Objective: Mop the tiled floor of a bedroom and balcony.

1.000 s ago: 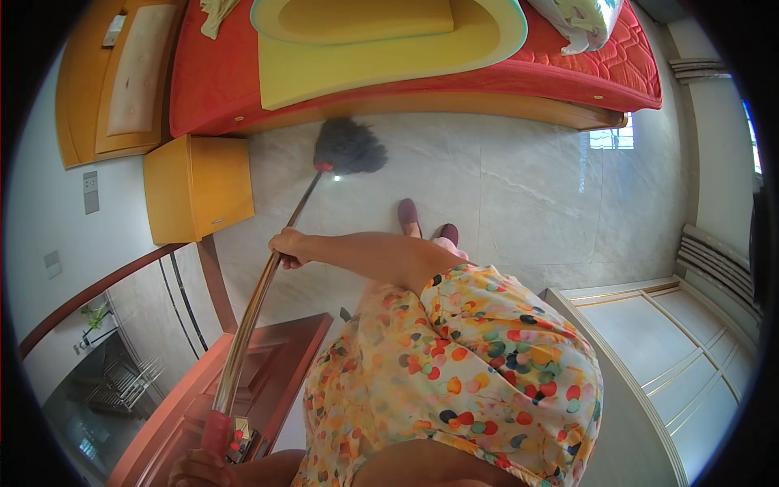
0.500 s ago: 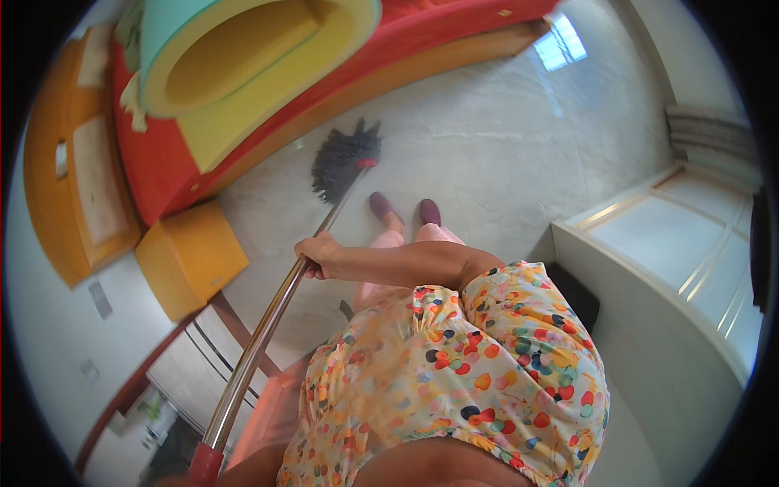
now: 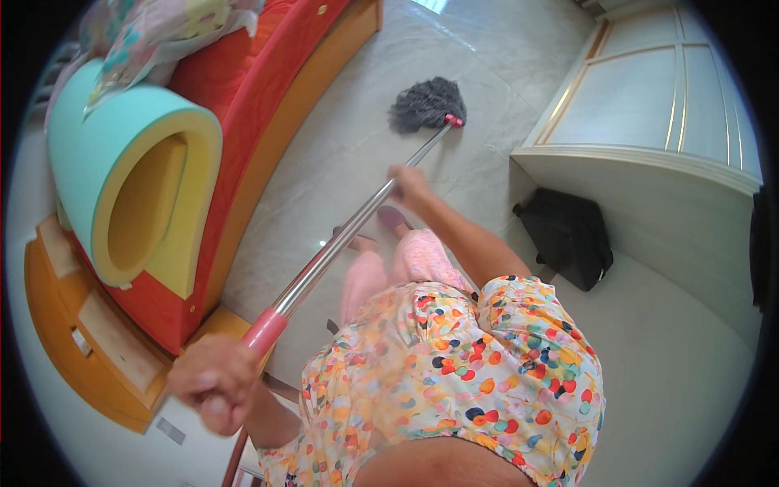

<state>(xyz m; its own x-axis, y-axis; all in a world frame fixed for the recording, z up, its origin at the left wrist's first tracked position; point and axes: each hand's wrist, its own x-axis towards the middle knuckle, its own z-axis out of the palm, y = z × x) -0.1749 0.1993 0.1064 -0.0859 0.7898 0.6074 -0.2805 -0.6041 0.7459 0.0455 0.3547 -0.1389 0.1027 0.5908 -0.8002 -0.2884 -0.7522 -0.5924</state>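
A mop [image 3: 349,231] with a shiny metal pole runs slantwise across the view, from lower left to far right. Its dark grey shaggy head [image 3: 426,105] lies on the pale marble-look floor, joined to the pole by a red fitting. Around the pink grip at the near end, my left hand [image 3: 217,381] is closed, a little blurred. Farther up, my right hand [image 3: 410,187] wraps round the metal pole. Both arms hold the mop in front of my body, with my feet behind the pole.
On the left stands a bed with a red cover [image 3: 227,69] and wooden side, bearing a rolled turquoise and yellow foam mattress [image 3: 134,122]. A black suitcase [image 3: 564,235] sits by the white cabinet [image 3: 641,97] on the right. A wooden headboard [image 3: 81,349] curves at lower left.
The mop head has swept rightward and away across the floor. My left hand has risen into view on the grip, and my right hand has moved right and forward. The view has turned.
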